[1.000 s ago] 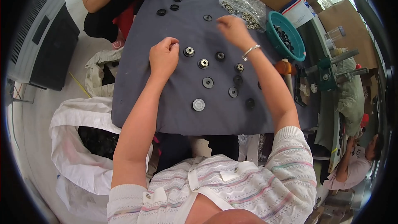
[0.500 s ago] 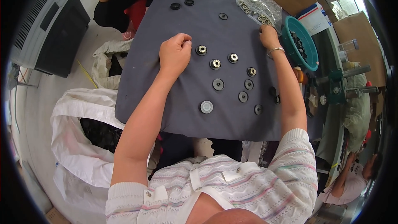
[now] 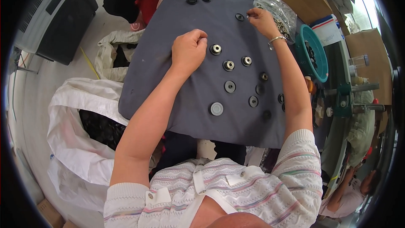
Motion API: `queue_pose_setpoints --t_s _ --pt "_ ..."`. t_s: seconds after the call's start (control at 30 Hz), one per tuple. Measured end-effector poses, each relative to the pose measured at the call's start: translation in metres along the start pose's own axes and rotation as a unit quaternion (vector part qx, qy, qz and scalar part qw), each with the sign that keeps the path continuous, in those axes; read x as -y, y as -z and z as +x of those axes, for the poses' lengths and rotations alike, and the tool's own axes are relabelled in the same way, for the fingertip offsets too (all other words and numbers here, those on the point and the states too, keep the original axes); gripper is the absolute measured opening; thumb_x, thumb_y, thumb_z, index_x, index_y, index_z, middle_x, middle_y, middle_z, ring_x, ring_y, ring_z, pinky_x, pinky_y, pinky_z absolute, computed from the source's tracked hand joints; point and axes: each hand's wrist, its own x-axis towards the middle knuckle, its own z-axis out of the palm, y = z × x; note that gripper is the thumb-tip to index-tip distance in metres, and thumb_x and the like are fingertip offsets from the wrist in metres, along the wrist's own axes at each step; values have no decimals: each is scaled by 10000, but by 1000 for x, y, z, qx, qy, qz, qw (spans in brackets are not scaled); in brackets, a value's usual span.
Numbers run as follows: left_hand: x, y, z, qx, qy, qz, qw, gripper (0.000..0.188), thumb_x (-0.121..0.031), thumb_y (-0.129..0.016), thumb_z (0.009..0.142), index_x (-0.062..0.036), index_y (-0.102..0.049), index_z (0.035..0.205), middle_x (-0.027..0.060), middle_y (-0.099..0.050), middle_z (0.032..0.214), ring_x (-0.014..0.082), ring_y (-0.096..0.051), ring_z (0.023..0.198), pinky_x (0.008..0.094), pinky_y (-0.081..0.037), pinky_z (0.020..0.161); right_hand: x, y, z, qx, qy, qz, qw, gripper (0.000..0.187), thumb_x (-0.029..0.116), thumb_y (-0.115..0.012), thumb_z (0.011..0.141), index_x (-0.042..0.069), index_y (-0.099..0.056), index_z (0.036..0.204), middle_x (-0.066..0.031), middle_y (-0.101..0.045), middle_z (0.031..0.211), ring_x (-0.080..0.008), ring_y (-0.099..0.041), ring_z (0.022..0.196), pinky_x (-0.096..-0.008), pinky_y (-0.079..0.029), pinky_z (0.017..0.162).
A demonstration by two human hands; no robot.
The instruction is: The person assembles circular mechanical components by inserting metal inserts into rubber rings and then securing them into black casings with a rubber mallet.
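Legible wording: none. Printed matter, two items. Item one: white packet (image 3: pixel 327 31) with red and blue bands, upper right of the frame; small blue print on its face, too fine to make out. Item two: pale shirt (image 3: pixel 344 200) on a person at the lower right edge; dark print on the chest, blurred. Pale grey disc (image 3: pixel 216 109), centre of the frame: any marking too small to tell.
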Motion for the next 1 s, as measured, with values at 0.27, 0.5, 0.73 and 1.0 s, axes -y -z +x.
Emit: queue_pose_setpoints --t_s 0.27,0.5,0.73,1.0 --pt "1 0 0 -5 0 -3 1000 139 -103 -563 801 -28 -666 859 125 -668 775 286 -641 715 373 -488 660 5 -18 22 24 61 -77 995 282 69 -631 788 -26 -647 1053 -136 -669 952 -207 -647 844 -295 -506 772" --pt "2 -2 1 -18 -41 11 999 156 -94 -581 801 -8 -671 896 98 -652 681 171 -623 613 284 -473 603 4 -16 22 30 91 -126 987 254 71 -616 762 13 -680 1001 -175 -677 912 -316 -649 853 -366 -508 795" --pt "5 0 1 -12 -32 20 999 152 -93 -580 801 -11 -672 890 108 -660 698 191 -637 626 291 -481 604 13 -21 27 34 133 -184 973 231 95 -636 768 23 -689 982 -186 -675 890 -350 -640 873 -394 -503 810" --pt "1 -2 1 -16 -63 35 997 141 -91 -589 803 -18 -674 889 104 -659 694 178 -638 621 281 -480 601 7 -25 33 21 145 -281 949 154 110 -636 763 18 -691 873 -192 -668 861 -360 -638 862 -429 -506 795"
